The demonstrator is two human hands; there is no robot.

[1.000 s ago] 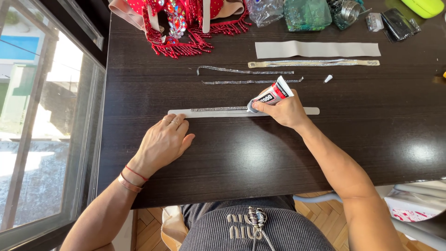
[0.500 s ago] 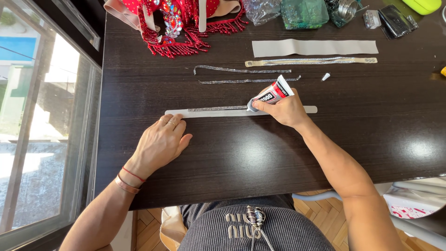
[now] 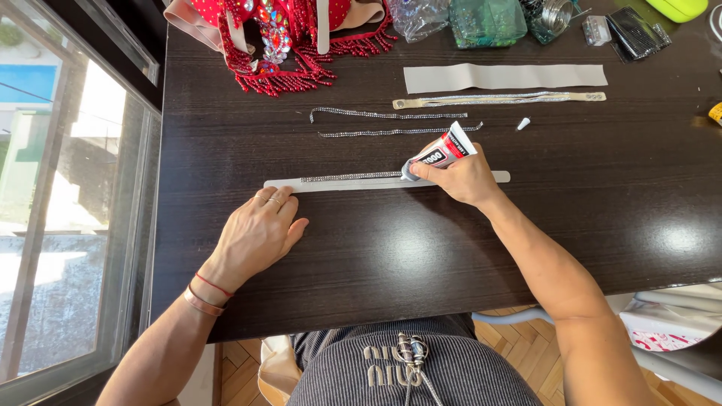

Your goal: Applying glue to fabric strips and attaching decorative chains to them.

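Dark wooden surface (image 3: 391,248), seen from above the seated person. Right hand (image 3: 462,179): fingers curled closed around a small glue tube (image 3: 438,154), white with red and black print, nozzle end pointed down and left, tip touching a long pale grey strip (image 3: 331,183). The strip lies flat, running crosswise under both hands; a line of small rhinestones (image 3: 350,177) sits along its upper edge from near the left hand to the tube's tip. Left hand (image 3: 259,233): open, palm down, holding nothing, fingertips resting at the strip's left end; rings on the fingers, red and tan bands at the wrist. Just beyond the right hand: two loose rhinestone chains (image 3: 391,124), roughly parallel, and a small white cap (image 3: 523,123) to their right. Farther beyond: a tan strip edged with stones (image 3: 496,98), then a wider plain grey band (image 3: 504,77). Far beyond the left hand: a red beaded, fringed garment (image 3: 282,45). Far beyond the right hand: clear bags of supplies (image 3: 489,19), contents unclear.
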